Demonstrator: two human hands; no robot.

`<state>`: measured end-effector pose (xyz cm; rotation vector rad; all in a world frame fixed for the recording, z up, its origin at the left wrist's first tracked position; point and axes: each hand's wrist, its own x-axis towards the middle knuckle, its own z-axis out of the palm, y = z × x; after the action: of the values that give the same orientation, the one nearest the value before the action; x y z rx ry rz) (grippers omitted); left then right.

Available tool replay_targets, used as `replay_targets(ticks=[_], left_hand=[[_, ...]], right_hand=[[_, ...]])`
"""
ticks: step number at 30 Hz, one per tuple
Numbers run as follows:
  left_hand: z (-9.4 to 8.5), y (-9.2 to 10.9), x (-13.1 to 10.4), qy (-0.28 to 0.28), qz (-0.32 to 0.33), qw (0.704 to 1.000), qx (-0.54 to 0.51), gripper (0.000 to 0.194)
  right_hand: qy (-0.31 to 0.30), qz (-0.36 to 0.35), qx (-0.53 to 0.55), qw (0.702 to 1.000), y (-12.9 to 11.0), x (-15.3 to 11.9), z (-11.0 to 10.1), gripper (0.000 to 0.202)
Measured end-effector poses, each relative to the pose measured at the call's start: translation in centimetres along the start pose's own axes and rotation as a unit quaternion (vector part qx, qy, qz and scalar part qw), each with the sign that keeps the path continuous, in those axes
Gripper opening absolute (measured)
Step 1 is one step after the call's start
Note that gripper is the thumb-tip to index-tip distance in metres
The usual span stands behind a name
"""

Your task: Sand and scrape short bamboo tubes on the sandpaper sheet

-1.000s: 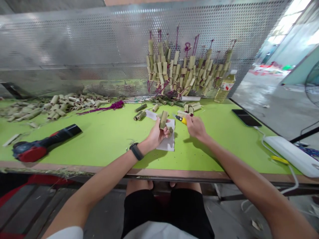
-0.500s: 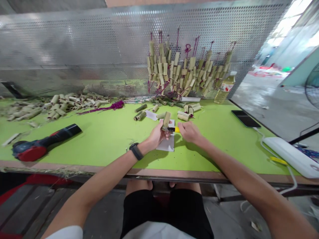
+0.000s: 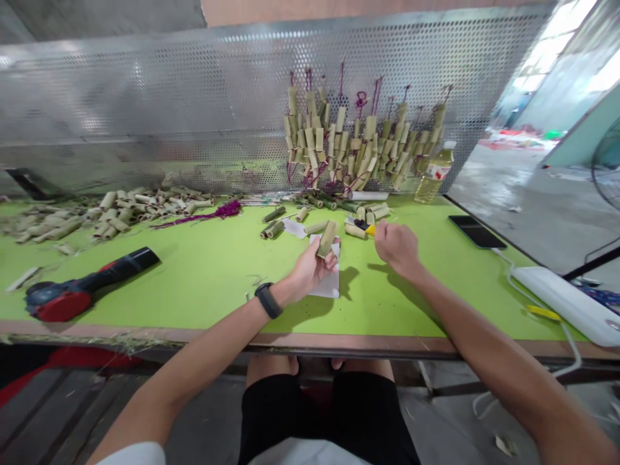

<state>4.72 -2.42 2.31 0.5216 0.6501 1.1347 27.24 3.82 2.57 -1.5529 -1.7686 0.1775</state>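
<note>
My left hand is closed around a short piece of bamboo, held tilted above a white sheet of paper. To its right, my right hand is wrapped around the yellow handle of a yellow-and-black utility knife. The knife points left and stands apart from the held bamboo. Behind its tip lie several cut bamboo pieces. Another bamboo piece rests just behind my left hand, near a small white paper.
A red-and-black power tool lies at left, before a heap of bamboo pieces and purple string. Strung bamboo bundles lean on a perforated metal panel. An oil bottle, phone and white power strip are right.
My right hand has drawn the knife away from the bamboo, to the right and slightly back. The bamboo in my left hand has tilted a little more to the right.
</note>
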Motion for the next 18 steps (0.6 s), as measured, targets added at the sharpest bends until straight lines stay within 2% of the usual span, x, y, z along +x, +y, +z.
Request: replay_targets(ticks=[2,6,12,18], left_hand=[[0.2,0.2,0.1,0.022,-0.005,1.000,0.015,0.057],[0.4,0.8,0.4,0.065,0.007,0.997,0.027,0.065],[0.4,0.9,0.2,0.075,0.007,0.996,0.055,0.063],[-0.4,0.3,0.7,0.051,0.003,0.997,0.057,0.053]], right_hand=[[0.002,-0.019,0.001,1.000,0.1,0.0,0.1,0.063],[-0.087,-0.066,0.031,0.994,-1.0,-1.2,1.9,0.065],[-0.189,-0.076,0.063,0.977,-1.4,-2.3,3.6,0.060],[-0.208,-0.054,0.065,0.975,-1.2,-2.4,3.9,0.057]])
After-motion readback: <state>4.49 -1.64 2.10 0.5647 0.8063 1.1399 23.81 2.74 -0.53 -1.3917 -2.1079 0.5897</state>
